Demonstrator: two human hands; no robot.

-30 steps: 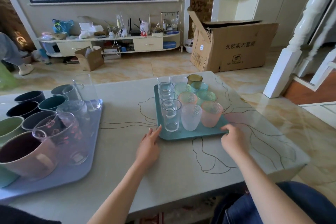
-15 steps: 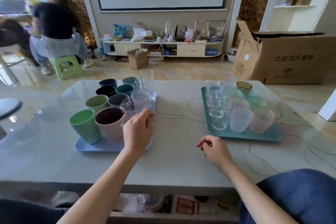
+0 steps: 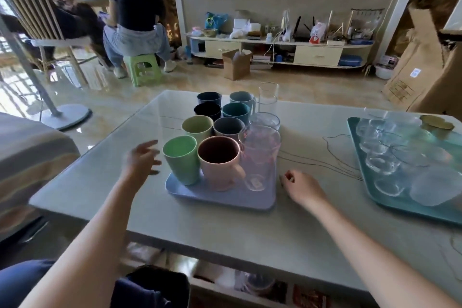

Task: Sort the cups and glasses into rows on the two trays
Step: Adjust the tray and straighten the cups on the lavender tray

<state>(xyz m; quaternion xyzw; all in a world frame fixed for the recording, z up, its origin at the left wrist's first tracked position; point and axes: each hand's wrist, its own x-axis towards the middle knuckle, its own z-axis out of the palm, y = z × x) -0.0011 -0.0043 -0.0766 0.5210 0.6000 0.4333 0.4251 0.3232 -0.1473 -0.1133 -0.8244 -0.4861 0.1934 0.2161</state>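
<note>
Left hand (image 3: 140, 160) open, empty, beside green cup (image 3: 181, 159). Right hand (image 3: 303, 186) loosely curled, empty, on table (image 3: 225, 227) by blue tray (image 3: 225, 195). Teal tray (image 3: 375, 197) well right.

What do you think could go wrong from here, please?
The left hand is blurred, spread open close to the green cup at the blue tray edge; a careless sweep might topple it. The cups and glasses stand tightly packed, so lifting one could knock its neighbours. The teal tray sits near the table's front edge and may slip if nudged.
</note>
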